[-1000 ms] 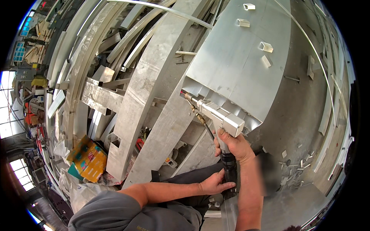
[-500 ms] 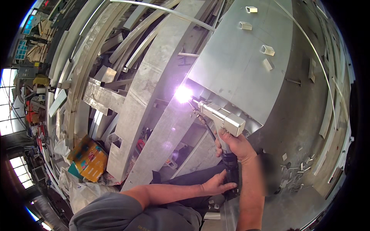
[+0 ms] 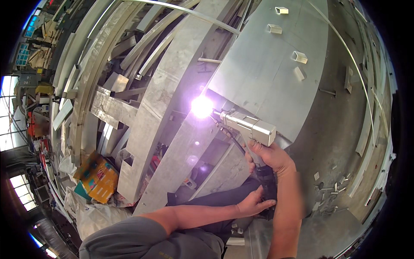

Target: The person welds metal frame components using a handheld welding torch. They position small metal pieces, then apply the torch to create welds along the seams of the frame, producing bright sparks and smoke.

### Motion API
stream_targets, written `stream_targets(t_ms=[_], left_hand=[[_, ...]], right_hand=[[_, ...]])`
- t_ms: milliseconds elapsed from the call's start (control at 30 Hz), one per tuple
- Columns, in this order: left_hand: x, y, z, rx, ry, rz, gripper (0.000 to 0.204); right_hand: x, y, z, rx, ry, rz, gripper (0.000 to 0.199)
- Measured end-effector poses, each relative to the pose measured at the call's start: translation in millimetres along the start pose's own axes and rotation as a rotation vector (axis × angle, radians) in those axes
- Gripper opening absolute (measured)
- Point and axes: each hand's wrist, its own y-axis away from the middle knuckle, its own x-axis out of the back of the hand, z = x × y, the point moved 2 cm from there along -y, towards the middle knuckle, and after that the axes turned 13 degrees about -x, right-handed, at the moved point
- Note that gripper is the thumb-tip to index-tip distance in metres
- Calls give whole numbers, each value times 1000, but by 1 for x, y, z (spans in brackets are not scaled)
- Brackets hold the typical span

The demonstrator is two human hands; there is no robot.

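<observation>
My right hand (image 3: 276,159) is wrapped round the handle of a silver welding gun (image 3: 252,126). The gun's nozzle points to the left, at a glaring white-violet arc on the long metal beam (image 3: 174,162), beside the corner of a large sheet-metal panel (image 3: 271,77). Lower down, my left hand (image 3: 254,203) grips the black cable sleeve (image 3: 266,181) below the handle, thumb to the right. A thin dark feed tube (image 3: 235,144) runs along the gun to its tip. Glare hides the spot being welded.
Several small cut metal pieces (image 3: 299,57) rest on the panel. Long metal profiles (image 3: 159,99) are stacked to the left. A yellow cardboard box (image 3: 101,179) and a plastic bag (image 3: 99,216) lie at the lower left. Metal offcuts (image 3: 336,187) litter the floor on the right.
Both hands have shifted slightly right and up in the picture. The bright arc has slid a little left and down, and still burns. Both grips are unchanged.
</observation>
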Motion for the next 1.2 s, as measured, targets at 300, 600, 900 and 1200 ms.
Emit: stream_targets(t_ms=[300, 600, 900, 1200], left_hand=[[1, 15, 22, -192, -90, 48, 43], [-13, 43, 46, 143, -118, -125, 58], [-15, 82, -13, 51, 126, 208, 50], [13, 66, -45, -69, 661, -104, 27]], right_hand=[[-4, 1, 22, 91, 17, 16, 45], [-6, 42, 65, 118, -135, 54, 36], [-74, 41, 97, 377, 578, 271, 60], [-128, 21, 81, 346, 1014, 410, 71]])
